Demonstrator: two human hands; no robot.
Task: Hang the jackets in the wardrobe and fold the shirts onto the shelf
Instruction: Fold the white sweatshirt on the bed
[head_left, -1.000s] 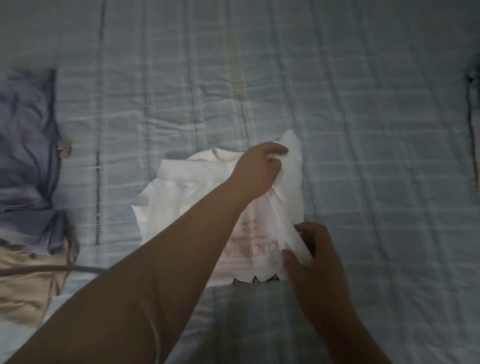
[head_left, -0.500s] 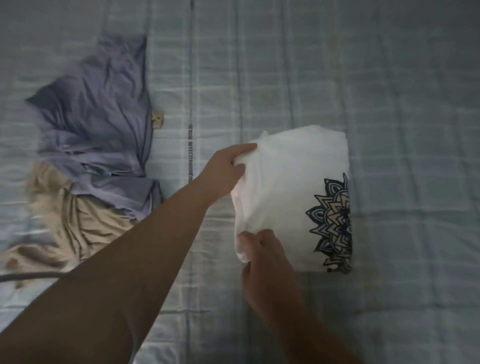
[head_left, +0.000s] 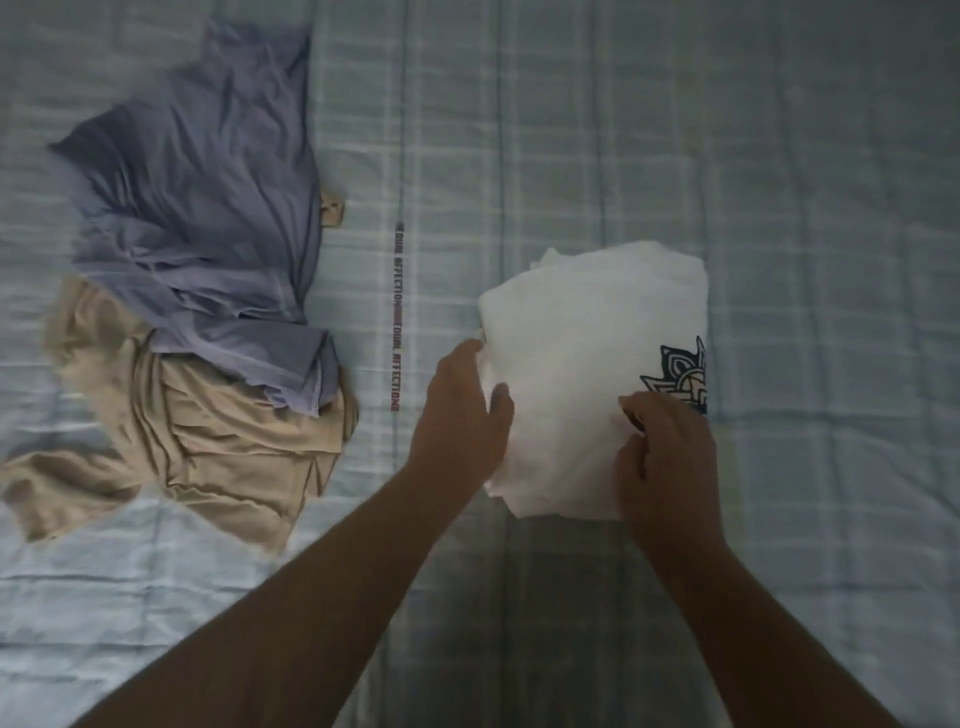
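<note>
A white shirt (head_left: 582, 353) lies folded into a compact rectangle on the bed, with a dark mandala print showing at its right edge. My left hand (head_left: 460, 415) holds the shirt's left edge, thumb on top of the fabric. My right hand (head_left: 665, 457) sits on the shirt's lower right part with its fingers curled into the cloth, covering part of the print. A crumpled purple shirt (head_left: 208, 208) lies to the left, overlapping a crumpled beige shirt (head_left: 208, 441) below it.
Everything rests on a pale blue checked bed cover (head_left: 779, 156) that fills the view. A line of printed text runs down the cover between the pile and the white shirt. No wardrobe or shelf is in view.
The white shirt has been folded over, print side up, into a smaller rectangle. My left hand slid down its left edge and my right hand moved onto its lower right part.
</note>
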